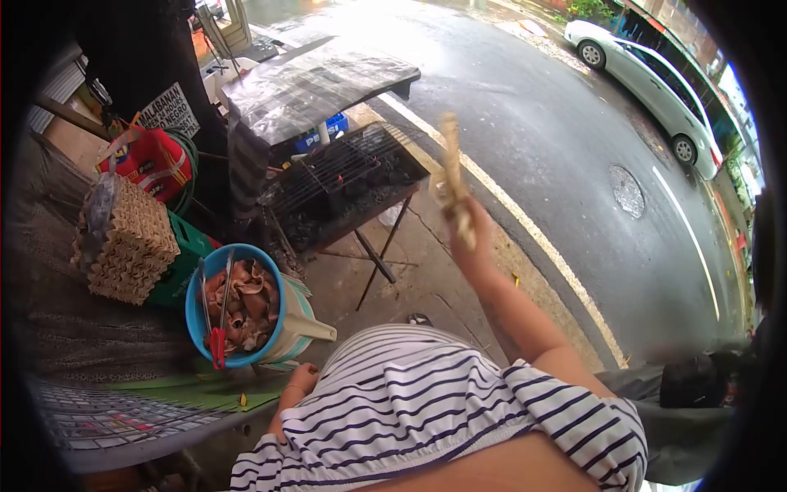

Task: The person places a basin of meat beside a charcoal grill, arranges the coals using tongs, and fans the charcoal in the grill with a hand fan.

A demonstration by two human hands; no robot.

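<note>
The right hand (479,249) is closed around a pale tan object (452,154), held upright beside the charcoal grill (377,198). Careful handling would, by judgement, pair a firm grip with a loose wrist and keep the object off the grate (348,162). It appears long, narrow and irregular, its details blurred. Whether the left hand (304,378), near the blue-rimmed bucket (193,328), grips anything cannot be told.

Ctr of frame I've got conc. pavement (438,275) w/ grill (367,216) stdg on it; charcoal (392,174) + wire grate (316,180) on grill.
</note>
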